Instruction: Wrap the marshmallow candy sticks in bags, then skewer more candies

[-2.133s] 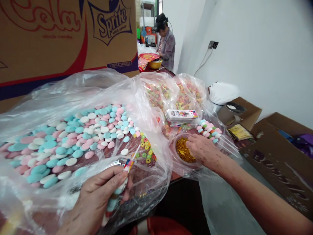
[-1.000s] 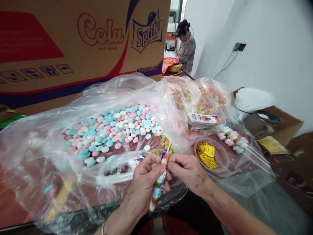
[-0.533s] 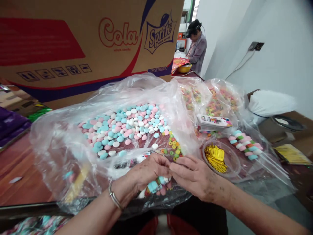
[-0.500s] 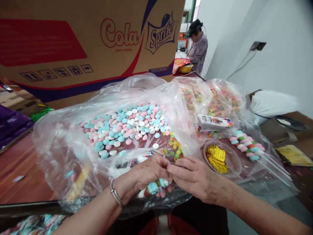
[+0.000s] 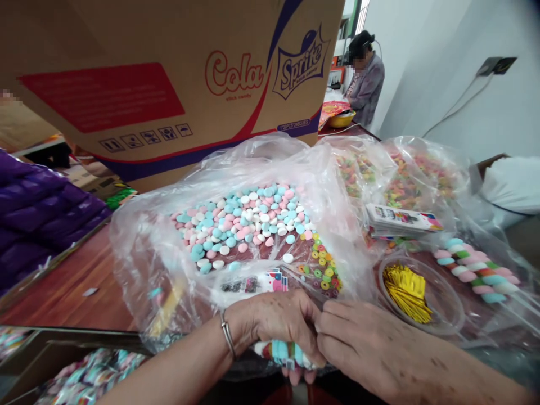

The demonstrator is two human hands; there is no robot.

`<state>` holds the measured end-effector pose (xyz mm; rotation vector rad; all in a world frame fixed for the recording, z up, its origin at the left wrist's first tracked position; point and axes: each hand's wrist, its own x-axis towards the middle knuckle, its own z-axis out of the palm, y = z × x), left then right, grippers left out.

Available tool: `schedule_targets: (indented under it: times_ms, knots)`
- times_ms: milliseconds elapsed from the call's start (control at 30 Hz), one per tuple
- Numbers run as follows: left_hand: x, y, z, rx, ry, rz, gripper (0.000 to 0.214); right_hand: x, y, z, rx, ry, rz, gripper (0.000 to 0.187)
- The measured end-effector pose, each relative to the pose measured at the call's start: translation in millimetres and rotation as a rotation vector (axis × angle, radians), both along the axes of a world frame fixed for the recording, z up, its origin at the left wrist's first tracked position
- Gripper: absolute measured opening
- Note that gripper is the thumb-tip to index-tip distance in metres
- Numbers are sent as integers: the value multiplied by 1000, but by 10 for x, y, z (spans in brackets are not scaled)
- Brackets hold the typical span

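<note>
My left hand (image 5: 283,320), with a bracelet at the wrist, is wrapped round a bundle of candy skewers (image 5: 282,353) in pink, blue and white, low at the table's front edge. My right hand (image 5: 352,337) meets it at the bundle's right end, fingers pinched together; what they pinch is hidden. Right of my hands, a round clear tub (image 5: 453,315) holds gold twist ties (image 5: 405,293). More candy skewers (image 5: 478,270) on white sticks lie beyond the tub. Printed cards (image 5: 255,283) lie just behind my left hand.
Loose pastel candies (image 5: 248,216) and small ring candies (image 5: 323,264) lie on an open plastic bag (image 5: 139,264). A large carton (image 5: 236,73) stands behind. A stack of cards (image 5: 403,219) lies at right. Wrapped candy fills a box (image 5: 97,374) at lower left. A person (image 5: 366,79) sits farther back.
The view has swung left, so the scene sits farther right and more of the purple packs shows. Both hands stay together at the bundle, now a little lower in view.
</note>
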<state>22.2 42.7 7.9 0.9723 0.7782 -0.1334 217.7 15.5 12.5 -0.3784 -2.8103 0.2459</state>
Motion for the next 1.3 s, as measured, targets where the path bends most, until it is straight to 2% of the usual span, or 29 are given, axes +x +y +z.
schedule_targets:
  times_ms: [133,300,367,400,500,533,600,667,733,767,800,833,867,900,1000,1033,1100,1133,1200,1267,1300]
  knots:
    - [2,-3,-39,-5,1,-30,7,-45,-25,-88,-95,-61,-78,5]
    - [-1,-23,-70,-1,41,19,6,-63,-106,-316,-169,-4,-246,17]
    - [31,-52,-43,93,81,35,6,-57,-135,-431,-124,9,-308,18]
    - [59,-71,-24,244,123,39,7,-59,-141,-483,-84,9,-339,19]
    - [182,-131,24,937,331,105,16,-105,-92,-574,53,39,-475,24]
    - [226,-146,27,1108,407,144,19,-130,-50,-576,97,69,-540,25]
    - [290,-168,6,1319,506,237,27,-184,67,-535,162,154,-664,21]
    - [302,-191,-40,1583,502,352,33,-231,202,-451,147,248,-750,18]
    - [257,-240,-84,1902,426,502,30,-273,318,-352,41,355,-771,20]
    - [219,-278,-97,1982,374,563,26,-297,357,-306,-30,414,-765,21]
    - [176,-325,-101,1970,325,598,20,-327,379,-267,-97,476,-751,21]
    - [132,-374,-95,1868,292,621,12,-366,384,-235,-147,535,-729,20]
    - [90,-421,-79,1695,267,657,12,-413,372,-212,-174,585,-708,20]
    - [54,-459,-54,1472,240,713,22,-469,344,-197,-176,621,-687,20]
    - [-19,-483,55,774,80,1026,46,-658,199,-182,-69,689,-617,19]
    - [-34,-460,96,603,-17,1134,50,-717,142,-181,-23,711,-589,18]
    - [-67,-390,171,375,-218,1270,53,-812,43,-174,40,761,-536,18]
    - [-92,-356,200,297,-294,1300,53,-845,8,-167,44,783,-514,18]
    - [-170,-318,236,231,-434,1329,53,-880,-26,-153,-59,804,-461,17]
    - [-285,-339,257,339,-598,1306,52,-878,-6,-145,-269,804,-411,16]
    - [-349,-370,270,454,-689,1223,56,-864,22,-147,-381,796,-398,16]
